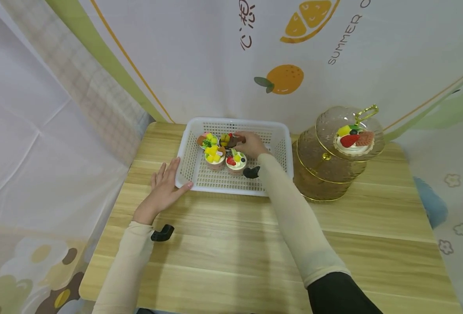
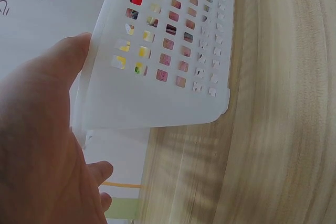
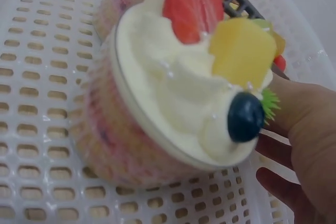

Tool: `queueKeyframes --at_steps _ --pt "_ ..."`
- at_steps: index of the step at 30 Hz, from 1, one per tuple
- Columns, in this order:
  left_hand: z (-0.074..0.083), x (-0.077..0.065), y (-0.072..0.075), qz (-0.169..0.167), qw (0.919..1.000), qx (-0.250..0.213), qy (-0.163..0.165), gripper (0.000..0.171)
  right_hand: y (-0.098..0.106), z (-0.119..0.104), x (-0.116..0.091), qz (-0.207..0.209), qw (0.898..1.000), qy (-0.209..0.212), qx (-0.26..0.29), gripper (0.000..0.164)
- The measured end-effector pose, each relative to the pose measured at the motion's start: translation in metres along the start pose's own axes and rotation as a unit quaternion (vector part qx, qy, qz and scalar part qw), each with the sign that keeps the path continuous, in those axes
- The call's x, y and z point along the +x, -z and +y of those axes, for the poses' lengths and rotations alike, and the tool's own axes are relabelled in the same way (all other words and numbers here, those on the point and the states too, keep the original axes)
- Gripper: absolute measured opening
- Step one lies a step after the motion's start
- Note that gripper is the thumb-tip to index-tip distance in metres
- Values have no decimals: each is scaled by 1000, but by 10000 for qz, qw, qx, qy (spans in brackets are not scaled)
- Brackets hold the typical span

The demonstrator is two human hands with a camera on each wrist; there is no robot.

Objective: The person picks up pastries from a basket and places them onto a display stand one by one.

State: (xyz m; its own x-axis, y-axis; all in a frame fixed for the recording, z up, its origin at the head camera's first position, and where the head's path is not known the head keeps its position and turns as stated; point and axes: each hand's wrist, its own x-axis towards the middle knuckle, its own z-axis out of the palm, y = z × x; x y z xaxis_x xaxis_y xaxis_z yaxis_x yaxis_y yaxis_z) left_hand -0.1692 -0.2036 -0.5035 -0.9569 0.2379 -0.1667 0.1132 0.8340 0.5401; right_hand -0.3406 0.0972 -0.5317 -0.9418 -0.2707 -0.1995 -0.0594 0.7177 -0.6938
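A white plastic basket (image 1: 231, 190) on the wooden table holds several dessert cups topped with cream and fruit. My right hand (image 1: 253, 145) reaches into it, its fingers gripping the back dessert cup (image 1: 226, 140), which has yellow fruit and a dark waffle piece on top. Close in front stands a cream cup (image 3: 173, 93) with strawberry, mango and a blueberry. A mango-topped cup (image 1: 214, 156) sits to its left. My left hand (image 1: 163, 190) rests at the basket's front left corner, fingers spread along the left side and thumb at the front rim.
Right of the basket stands a tiered stand (image 1: 321, 179) of clear trays with gold rims and a gold top handle (image 1: 366, 112). One fruit-and-cream dessert (image 1: 353, 140) sits on its top tray. A printed cloth (image 1: 215, 78) hangs directly behind the table (image 1: 223, 244).
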Motion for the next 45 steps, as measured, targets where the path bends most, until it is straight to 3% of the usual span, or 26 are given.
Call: queueKeyframes --at_steps 20,37,45 --pt "1 1 -3 14 10000 34 21 93 -11 -7 -4 273 9989 -57 -380 63" --pt "3 0 -3 21 10000 30 -2 93 -9 2 -3 591 9974 -105 395 67" --pt "1 0 -1 31 10000 40 29 92 4 -15 -9 653 9946 -29 808 68"
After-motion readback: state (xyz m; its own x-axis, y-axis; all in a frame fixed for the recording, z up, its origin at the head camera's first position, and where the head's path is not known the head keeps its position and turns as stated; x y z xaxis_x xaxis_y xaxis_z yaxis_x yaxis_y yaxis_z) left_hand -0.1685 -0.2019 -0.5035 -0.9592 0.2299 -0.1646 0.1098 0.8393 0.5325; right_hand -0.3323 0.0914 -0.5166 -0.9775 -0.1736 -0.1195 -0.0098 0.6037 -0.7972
